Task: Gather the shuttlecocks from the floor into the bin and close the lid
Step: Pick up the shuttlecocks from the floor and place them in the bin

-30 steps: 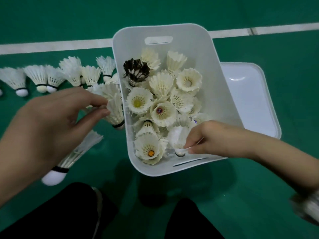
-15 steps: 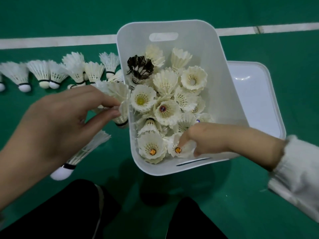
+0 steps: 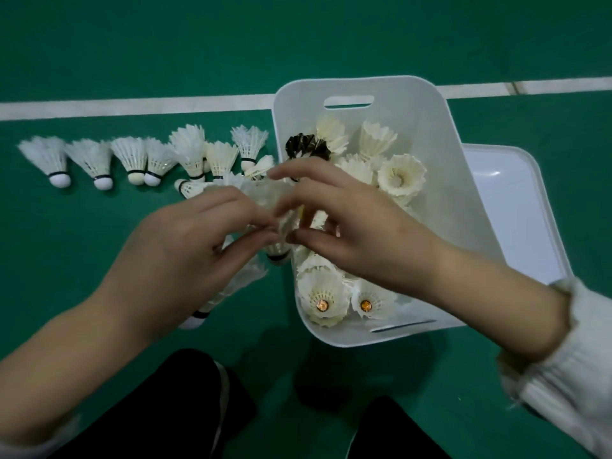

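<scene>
A white bin stands open on the green floor, holding several white shuttlecocks and one black one. My left hand and my right hand meet at the bin's left rim. Both pinch one white shuttlecock between them, its black-banded cork end pointing down; its feathers are blurred and partly hidden by fingers. Several more white shuttlecocks stand in a row on the floor left of the bin. Another shuttlecock lies on the floor under my left wrist.
The bin's white lid lies flat on the floor behind the bin's right side. A white court line runs across the floor behind everything. My knees in dark trousers are at the bottom edge.
My right hand has left the near end of the bin and come up left to meet my left hand. Both now hold the shuttlecock my left hand brought to the rim.
</scene>
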Demonstrator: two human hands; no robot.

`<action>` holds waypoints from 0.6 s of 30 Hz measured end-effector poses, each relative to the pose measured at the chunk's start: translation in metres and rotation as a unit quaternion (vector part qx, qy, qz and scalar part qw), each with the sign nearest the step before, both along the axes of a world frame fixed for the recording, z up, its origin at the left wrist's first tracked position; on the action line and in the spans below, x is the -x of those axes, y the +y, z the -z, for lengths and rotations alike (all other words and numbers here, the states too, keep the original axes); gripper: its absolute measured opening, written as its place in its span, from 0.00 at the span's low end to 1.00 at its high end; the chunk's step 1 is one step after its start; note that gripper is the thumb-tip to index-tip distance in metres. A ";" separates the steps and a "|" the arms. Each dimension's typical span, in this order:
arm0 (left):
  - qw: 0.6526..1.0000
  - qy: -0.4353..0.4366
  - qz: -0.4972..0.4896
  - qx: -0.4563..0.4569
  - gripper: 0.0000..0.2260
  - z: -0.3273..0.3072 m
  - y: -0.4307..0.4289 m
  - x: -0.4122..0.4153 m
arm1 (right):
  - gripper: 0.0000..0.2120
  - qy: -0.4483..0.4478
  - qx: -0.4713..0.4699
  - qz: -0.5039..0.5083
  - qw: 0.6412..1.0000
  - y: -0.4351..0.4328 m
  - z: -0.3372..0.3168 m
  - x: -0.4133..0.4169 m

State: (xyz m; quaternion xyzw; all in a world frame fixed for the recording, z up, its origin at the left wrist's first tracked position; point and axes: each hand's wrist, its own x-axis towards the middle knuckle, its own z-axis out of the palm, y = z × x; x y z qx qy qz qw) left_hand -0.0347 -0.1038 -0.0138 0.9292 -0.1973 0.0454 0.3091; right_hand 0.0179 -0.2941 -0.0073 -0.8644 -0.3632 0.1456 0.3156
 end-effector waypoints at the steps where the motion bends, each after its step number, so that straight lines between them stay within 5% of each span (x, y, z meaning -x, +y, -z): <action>1: 1.000 -0.006 -0.001 0.005 0.06 0.000 0.000 0.001 | 0.08 -0.011 0.002 -0.003 1.000 0.003 0.000 -0.001; 6: 0.994 0.014 -0.080 0.071 0.14 -0.006 0.005 -0.001 | 0.04 -0.036 0.011 0.055 0.998 -0.014 -0.017 -0.012; 10: 0.978 0.067 -0.123 0.155 0.20 -0.001 0.017 0.000 | 0.06 0.058 0.039 0.151 0.986 -0.069 -0.035 -0.005; 14: 0.995 0.051 -0.062 0.057 0.12 0.012 0.014 0.005 | 0.07 0.175 0.160 0.117 0.964 -0.102 -0.009 0.016; 18: 0.999 0.031 -0.022 0.018 0.05 0.022 0.010 0.010 | 0.09 0.198 0.237 0.042 0.950 -0.102 0.033 0.023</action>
